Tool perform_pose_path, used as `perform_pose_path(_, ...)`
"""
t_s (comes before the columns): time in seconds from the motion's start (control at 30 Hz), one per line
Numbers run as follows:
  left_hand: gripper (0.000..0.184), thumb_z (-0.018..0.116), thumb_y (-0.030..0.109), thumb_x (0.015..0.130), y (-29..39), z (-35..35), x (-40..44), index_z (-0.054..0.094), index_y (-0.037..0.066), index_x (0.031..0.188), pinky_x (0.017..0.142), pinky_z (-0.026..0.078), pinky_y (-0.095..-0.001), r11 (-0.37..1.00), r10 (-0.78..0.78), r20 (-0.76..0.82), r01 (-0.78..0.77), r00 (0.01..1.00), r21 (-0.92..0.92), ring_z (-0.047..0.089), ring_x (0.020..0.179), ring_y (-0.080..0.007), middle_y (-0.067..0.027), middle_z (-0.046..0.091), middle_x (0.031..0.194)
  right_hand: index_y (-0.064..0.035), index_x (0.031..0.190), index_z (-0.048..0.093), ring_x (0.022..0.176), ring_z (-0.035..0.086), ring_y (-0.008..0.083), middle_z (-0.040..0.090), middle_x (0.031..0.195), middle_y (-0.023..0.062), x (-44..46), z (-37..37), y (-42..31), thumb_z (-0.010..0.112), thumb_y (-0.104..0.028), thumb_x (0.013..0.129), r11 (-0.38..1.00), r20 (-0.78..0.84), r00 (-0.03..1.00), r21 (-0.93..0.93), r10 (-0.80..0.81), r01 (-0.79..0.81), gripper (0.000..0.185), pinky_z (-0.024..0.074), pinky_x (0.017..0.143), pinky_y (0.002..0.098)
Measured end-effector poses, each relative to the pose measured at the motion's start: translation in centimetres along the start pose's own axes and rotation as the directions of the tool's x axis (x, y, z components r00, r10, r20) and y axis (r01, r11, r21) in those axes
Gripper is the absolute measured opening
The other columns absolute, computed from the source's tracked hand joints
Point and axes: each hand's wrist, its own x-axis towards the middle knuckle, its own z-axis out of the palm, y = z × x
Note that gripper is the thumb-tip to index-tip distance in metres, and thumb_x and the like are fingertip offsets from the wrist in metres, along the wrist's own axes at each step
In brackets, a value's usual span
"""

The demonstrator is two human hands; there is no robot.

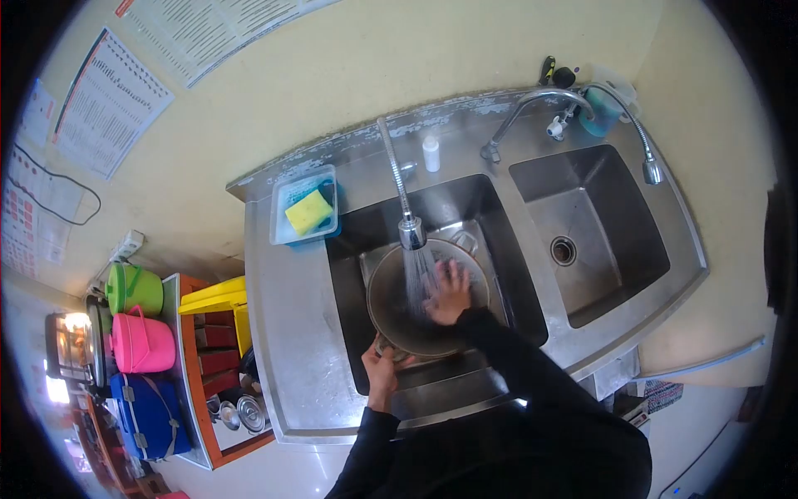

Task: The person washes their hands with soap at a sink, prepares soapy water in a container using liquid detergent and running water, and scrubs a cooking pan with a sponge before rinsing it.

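Note:
A large round cooking pot (387,303) sits in the left sink basin (517,303), its mouth facing up. One of its loop handles (465,241) shows at the far side. My left hand (382,373) is closed around the near handle, at the pot's lower left. Inside the pot, my right hand (450,293) lies with fingers spread against the inner surface, slightly blurred. A spray of water falls into the pot beside it from the flexible faucet (411,233).
A yellow sponge (308,212) rests in a plastic container (280,204) on the left ledge. Behind the basin stands a white bottle (431,155). Another basin (615,241) with a drain lies to the right, below a curved faucet (532,100). Left stands an orange-framed shelf (199,399).

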Motion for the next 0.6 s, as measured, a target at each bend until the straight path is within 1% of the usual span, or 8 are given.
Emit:
perform_pose_path(0.03,0.038,0.040,-0.004,0.087,-0.2,0.5,0.4,0.048,-0.005,0.124,0.062,0.062,-0.0356,1.000,0.002,0.011,-0.002,1.000,0.013,0.067,0.082,-0.0282,-0.0162,0.061,0.107,-0.0243,0.148,0.017,0.141,-0.003,0.0390,0.007,0.154,0.0135,0.0,-0.2,-2.6,0.032,-0.048,0.092,0.983,0.082,0.995,0.168,0.056,-0.069,0.063,-0.0011,0.108,0.0608)
perform_pose_path(0.1,0.038,0.039,-0.004,0.087,-0.7,0.7,1.0,0.048,-0.005,0.124,0.061,0.062,-0.0352,0.999,-0.001,0.014,0.000,1.000,0.036,0.067,0.082,-0.0281,-0.0156,0.062,0.107,-0.0233,0.148,0.014,0.141,-0.003,0.0395,0.005,0.154,0.0137,-0.6,-0.5,-6.3,0.027,-0.047,0.094,0.904,0.227,0.972,0.400,0.065,-0.154,0.061,0.0014,0.109,0.0595)
perform_pose_path(0.13,0.041,0.038,-0.005,0.085,-0.9,0.4,1.8,0.048,-0.005,0.125,0.060,0.062,-0.0344,0.997,-0.009,-0.006,0.009,1.000,0.071,0.067,0.082,-0.0282,-0.0156,0.062,0.107,-0.0227,0.148,0.015,0.141,-0.001,0.0387,0.006,0.154,0.0140,-1.3,-0.5,-6.2,0.025,-0.048,0.095,0.861,0.245,0.965,0.508,-0.098,-0.042,0.060,0.0019,0.109,0.0589)
perform_pose_path(0.2,0.043,0.038,-0.005,0.084,-0.8,-0.7,2.5,0.047,-0.005,0.126,0.060,0.062,-0.0345,0.998,0.015,-0.008,-0.014,1.000,0.065,0.067,0.083,-0.0282,-0.0156,0.062,0.108,-0.0214,0.148,0.017,0.141,0.003,0.0370,0.008,0.154,0.0148,-3.2,-0.3,-4.6,0.022,-0.049,0.096,0.694,0.226,0.883,0.706,-0.412,0.143,0.059,0.0028,0.110,0.0578)
perform_pose_path(0.3,0.041,0.044,-0.004,0.087,-0.2,-2.1,2.7,0.046,-0.005,0.128,0.056,0.061,-0.0318,0.998,0.042,0.013,-0.042,0.999,0.047,0.066,0.084,-0.0243,-0.0147,0.062,0.107,-0.0201,0.148,0.016,0.141,0.007,0.0369,0.012,0.153,0.0141,-5.2,-0.7,1.8,0.018,-0.055,0.095,0.775,0.343,0.721,0.469,-0.602,0.424,0.064,0.0021,0.109,0.0581)
perform_pose_path(0.4,0.042,0.045,-0.004,0.087,0.1,-1.0,2.6,0.046,-0.003,0.129,0.056,0.061,-0.0313,0.997,0.060,-0.019,-0.059,0.998,0.046,0.066,0.085,-0.0237,-0.0131,0.063,0.106,-0.0216,0.146,0.026,0.141,0.010,0.0366,0.014,0.153,0.0123,-4.6,1.1,4.0,0.021,-0.060,0.093,0.951,0.217,0.925,0.073,-0.311,0.302,0.066,0.0101,0.110,0.0557)
perform_pose_path(0.5,0.043,0.046,-0.004,0.087,-0.8,-0.3,3.8,0.046,-0.001,0.130,0.056,0.061,-0.0309,0.997,0.070,-0.029,-0.069,0.997,0.046,0.066,0.085,-0.0226,-0.0112,0.063,0.105,-0.0234,0.145,0.027,0.140,0.016,0.0343,0.017,0.153,0.0124,-3.8,6.5,-2.9,0.027,-0.059,0.093,0.925,0.058,0.966,0.307,-0.252,0.223,0.064,0.0128,0.111,0.0534)
perform_pose_path(0.6,0.044,0.044,-0.004,0.087,0.4,-1.3,4.3,0.045,0.000,0.131,0.058,0.061,-0.0324,0.996,0.058,0.003,-0.058,0.998,0.066,0.067,0.084,-0.0231,-0.0114,0.063,0.105,-0.0264,0.144,0.031,0.138,0.023,0.0322,0.020,0.152,0.0116,-6.3,-1.7,-2.8,0.039,-0.053,0.092,0.591,-0.097,0.849,0.676,-0.520,0.439,0.059,0.0169,0.111,0.0498)
